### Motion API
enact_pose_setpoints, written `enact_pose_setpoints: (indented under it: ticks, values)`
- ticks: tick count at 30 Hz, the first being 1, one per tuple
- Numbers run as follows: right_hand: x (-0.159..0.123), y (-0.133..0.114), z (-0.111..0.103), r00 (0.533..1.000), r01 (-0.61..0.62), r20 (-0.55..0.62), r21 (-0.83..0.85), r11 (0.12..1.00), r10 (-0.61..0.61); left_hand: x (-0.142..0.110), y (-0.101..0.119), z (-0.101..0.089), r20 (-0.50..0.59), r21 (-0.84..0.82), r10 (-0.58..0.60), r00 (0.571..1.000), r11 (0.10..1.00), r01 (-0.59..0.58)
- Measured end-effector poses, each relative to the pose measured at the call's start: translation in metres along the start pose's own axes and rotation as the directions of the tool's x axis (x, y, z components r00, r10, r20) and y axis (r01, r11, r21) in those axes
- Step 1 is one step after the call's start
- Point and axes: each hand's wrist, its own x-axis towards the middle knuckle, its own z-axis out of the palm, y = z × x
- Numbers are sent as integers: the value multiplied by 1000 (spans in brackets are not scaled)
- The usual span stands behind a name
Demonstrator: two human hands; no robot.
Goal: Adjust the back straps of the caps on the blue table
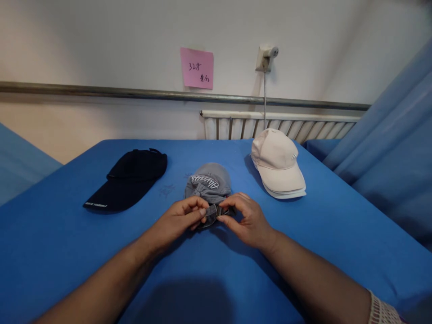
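A grey cap (209,182) with white lettering lies in the middle of a blue table (67,243), its back strap (212,212) facing me. My left hand (180,218) pinches the left end of that strap between thumb and fingers. My right hand (245,216) pinches the right end, its fingers curled over the strap's buckle. Both hands rest on the table just in front of the cap.
A black cap (130,179) lies to the left and a cream cap (279,163) to the right. Behind the table are a white radiator (280,127), a metal wall rail (101,92), a pink note (197,68) and a wall socket (266,57). Blue fabric (391,148) rises at right.
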Motion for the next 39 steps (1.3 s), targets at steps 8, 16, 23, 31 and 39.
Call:
enact_pose_setpoints:
  ticks: [8,16,23,31,39]
  values:
    - [-1,-3,0,999,40,23,33,999,-41,2,-6,4,44,-3,-38,998,999,38]
    - [-1,-2,0,998,53,29,22,998,-54,2,-8,4,78,-98,-40,996,994,48]
    - [-1,-3,-1,998,54,30,31,998,-55,2,-10,3,126,-149,-53,991,986,72]
    - [-1,-1,0,995,82,58,51,995,-85,0,-7,5,96,-33,-64,993,997,68]
    - [-2,2,1,996,29,83,58,998,-33,1,-4,0,98,53,-35,995,998,30]
